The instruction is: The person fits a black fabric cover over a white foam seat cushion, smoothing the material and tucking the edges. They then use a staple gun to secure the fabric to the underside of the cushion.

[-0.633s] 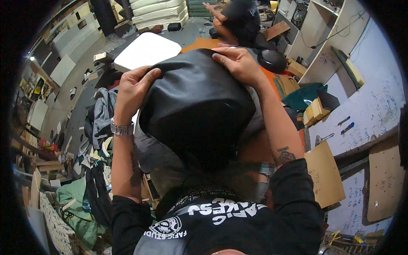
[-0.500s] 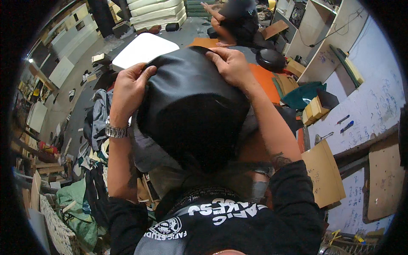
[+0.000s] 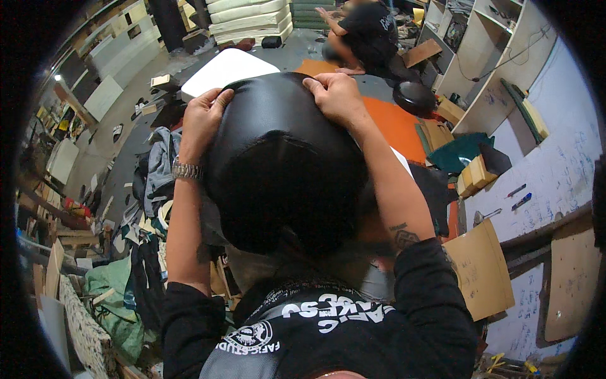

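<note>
A black leather piece [image 3: 284, 158], stretched smooth over a rounded shape, fills the space between my forearms, with a crease across its middle. My left hand [image 3: 203, 120] is closed on its upper left edge, thumb on top. My right hand [image 3: 334, 101] is closed on the upper right edge, thumb pressed on the leather. Just beyond the leather lies a white padded-looking square piece [image 3: 227, 63]. What is inside or beneath the leather is hidden.
A co-worker [image 3: 363, 38] sits at the back near stacked cream cushions [image 3: 249, 19]. A black round cushion [image 3: 413, 98], orange sheet [image 3: 391, 126] and shelving [image 3: 486, 63] stand right. Fabric scraps [image 3: 113, 303] pile left; cardboard [image 3: 480, 271] leans at lower right.
The leather between my hands now looks smoother and more taut, its folds near my left thumb gone. Both hands have shifted slightly, and more orange sheet and a white edge show at the right.
</note>
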A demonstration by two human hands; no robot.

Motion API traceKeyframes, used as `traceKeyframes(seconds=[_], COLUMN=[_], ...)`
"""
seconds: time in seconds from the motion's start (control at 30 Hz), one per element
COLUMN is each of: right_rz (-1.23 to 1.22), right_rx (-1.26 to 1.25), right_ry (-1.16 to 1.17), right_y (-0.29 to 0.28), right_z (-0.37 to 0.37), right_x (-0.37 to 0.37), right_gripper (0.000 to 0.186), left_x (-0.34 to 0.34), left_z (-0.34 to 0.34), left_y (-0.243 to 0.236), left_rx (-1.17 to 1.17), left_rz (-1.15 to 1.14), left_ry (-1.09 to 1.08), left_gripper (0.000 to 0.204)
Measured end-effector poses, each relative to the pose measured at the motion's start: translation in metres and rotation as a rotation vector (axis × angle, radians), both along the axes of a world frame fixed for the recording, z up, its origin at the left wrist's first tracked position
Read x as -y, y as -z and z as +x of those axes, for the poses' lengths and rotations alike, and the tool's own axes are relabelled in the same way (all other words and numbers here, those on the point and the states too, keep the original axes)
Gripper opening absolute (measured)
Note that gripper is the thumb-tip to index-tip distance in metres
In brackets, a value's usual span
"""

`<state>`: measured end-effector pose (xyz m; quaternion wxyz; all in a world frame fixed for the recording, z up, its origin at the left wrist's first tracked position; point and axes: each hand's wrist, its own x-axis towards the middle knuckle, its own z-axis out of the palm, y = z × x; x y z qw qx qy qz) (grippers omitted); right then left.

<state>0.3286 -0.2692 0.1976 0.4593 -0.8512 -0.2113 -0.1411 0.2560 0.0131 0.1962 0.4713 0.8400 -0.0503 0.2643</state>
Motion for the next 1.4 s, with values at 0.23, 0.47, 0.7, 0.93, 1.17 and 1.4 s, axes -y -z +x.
traceKeyframes(seconds=[0.23, 0.47, 0.7, 0.93, 1.17, 1.4], right_rz=[-0.080, -0.039, 0.029, 0.155, 0.370, 0.321], right_rx=[-0.105, -0.057, 0.018, -0.046, -0.006, 0.113], right_ry=[0.068, 0.010, 0.148, 0.273, 0.546, 0.893], right_y=[-0.002, 0.011, 0.112, 0.214, 0.273, 0.287], right_z=[0.000, -0.004, -0.066, -0.106, -0.090, -0.064], right_x=[-0.011, 0.006, 0.140, 0.245, 0.229, 0.169], right_gripper=[0.035, 0.042, 0.042, 0.031, 0.029, 0.035], left_x=[-0.011, -0.015, 0.010, 0.041, 0.024, 0.009], left_z=[0.008, 0.010, -0.047, -0.028, 0.017, -0.010], left_y=[0.007, 0.003, -0.011, -0.035, -0.043, -0.058], left_rx=[-0.189, -0.219, 0.129, 0.059, -0.089, 0.006], left_rz=[-0.121, 0.070, -0.057, 0.127, 0.008, 0.573], left_ry=[0.142, 0.097, 0.067, 0.503, 0.301, 0.427], left_gripper=[0.036, 0.047, 0.049, 0.042, 0.044, 0.067])
